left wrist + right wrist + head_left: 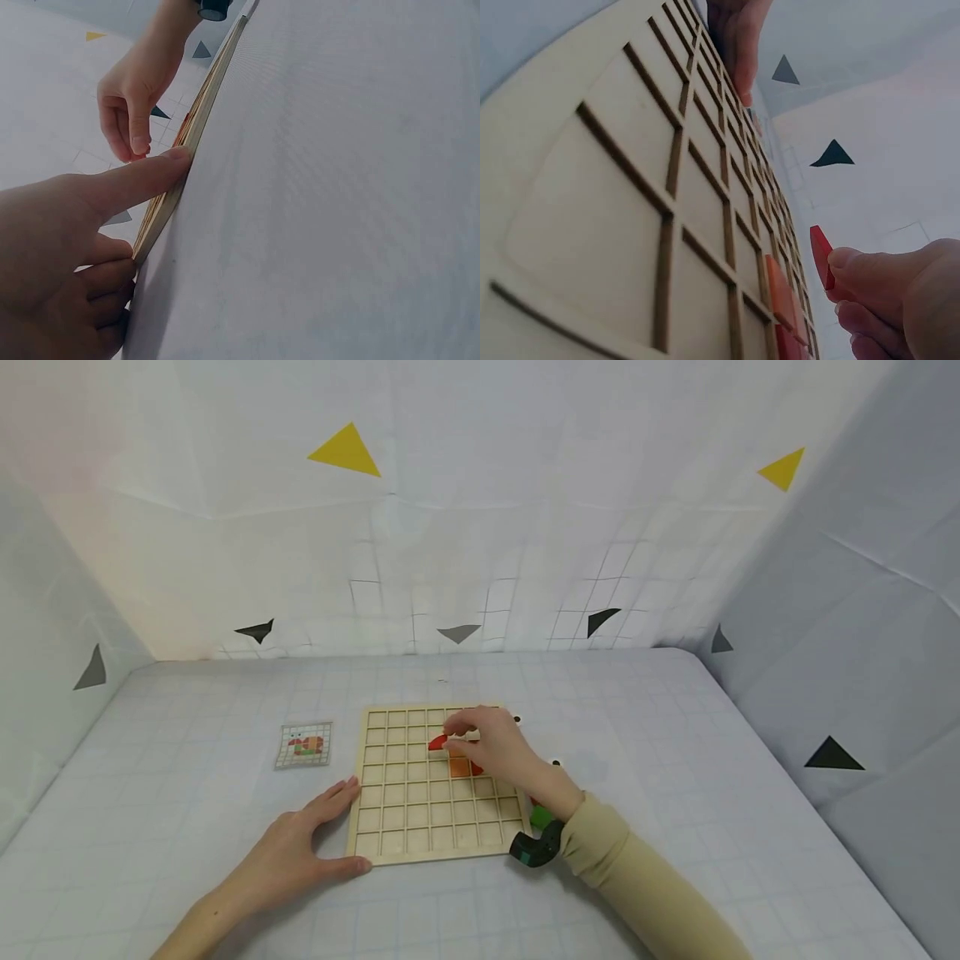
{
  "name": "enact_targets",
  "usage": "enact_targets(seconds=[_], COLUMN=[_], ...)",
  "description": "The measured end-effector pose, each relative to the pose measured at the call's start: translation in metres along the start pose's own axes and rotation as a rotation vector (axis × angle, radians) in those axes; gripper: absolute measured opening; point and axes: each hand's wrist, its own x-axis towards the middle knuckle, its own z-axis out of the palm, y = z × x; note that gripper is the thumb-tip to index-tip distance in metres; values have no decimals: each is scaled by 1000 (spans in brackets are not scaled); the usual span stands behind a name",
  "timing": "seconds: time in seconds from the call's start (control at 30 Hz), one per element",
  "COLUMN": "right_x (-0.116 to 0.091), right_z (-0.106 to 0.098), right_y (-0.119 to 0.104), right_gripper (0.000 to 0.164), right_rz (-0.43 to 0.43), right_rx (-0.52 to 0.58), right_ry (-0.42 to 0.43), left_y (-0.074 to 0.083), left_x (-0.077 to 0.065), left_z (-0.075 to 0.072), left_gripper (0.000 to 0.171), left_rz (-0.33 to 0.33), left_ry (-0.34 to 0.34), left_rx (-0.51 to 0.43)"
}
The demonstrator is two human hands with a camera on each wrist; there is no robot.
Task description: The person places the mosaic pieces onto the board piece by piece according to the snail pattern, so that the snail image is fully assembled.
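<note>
My right hand [498, 747] pinches a small red curved-edged piece [821, 257] between thumb and fingers, over a wooden grid board [405, 818]. In the right wrist view the piece stands tilted, a little apart from the board. Under and beside that hand, an orange square piece [460, 767] and another red piece [476, 768] sit in cells of the grid; the hand partly covers them. At the board's left side rests my left hand [288, 860], thumb and fingers spread along the edge. The left wrist view shows its thumb [142, 182] touching the rim.
Left of the board lies a small pattern card [303, 745] with a coloured figure on a grid. Right of the board, a green piece [541, 817] and small black dots [556, 763] show around my forearm. A dark wrist device [537, 846] hangs by the board's near right corner.
</note>
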Motion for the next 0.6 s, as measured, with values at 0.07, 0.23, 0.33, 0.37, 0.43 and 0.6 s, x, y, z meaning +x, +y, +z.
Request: enact_targets(seconds=[0.07,0.23,0.33,0.37,0.43,0.6], right_x=[0,-1,-1,-2,-2,-2], right_z=[2,7,9,9,10,10], right_y=[2,6,7,7,8,8], right_gripper=[19,19,18,18,18,18], right_rz=[-3,-2,1,3,5,-11], right_rx=[-8,-20,-29,-33,-39,-57], right_ry=[-9,-21,-32,-37,-44,-45], left_y=[1,2,3,3,3,3], left_x=[0,0,0,0,-1,-1], left_z=[0,-1,-1,-1,-1,-2], left_gripper=[101,101,101,101,100,100], left_rz=[-1,2,6,7,9,8], left_ry=[-1,3,6,7,9,6], left_rx=[2,1,-1,-1,-1,-3])
